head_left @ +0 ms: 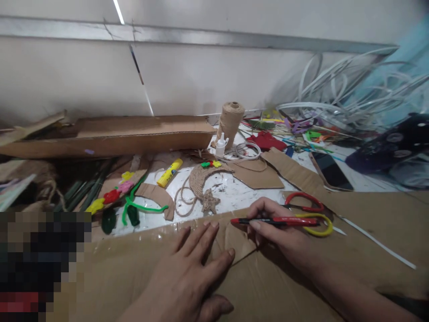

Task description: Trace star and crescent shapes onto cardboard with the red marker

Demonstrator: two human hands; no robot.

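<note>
head view: the right hand (284,237) is closed around a red marker pen (278,221), held just above the cardboard sheet (278,286). the left hand (182,273) lies open and flat on that sheet, fingers spread. scissors (310,214), apparently red- and yellow-handled, sit on the sheet beside the pen. past the sheet's far edge, a twine spool (231,123) stands upright behind a rope crescent (204,179).

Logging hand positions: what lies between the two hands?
In the head view, a cut brown cardboard flap lies between the left hand and the right hand.
</note>
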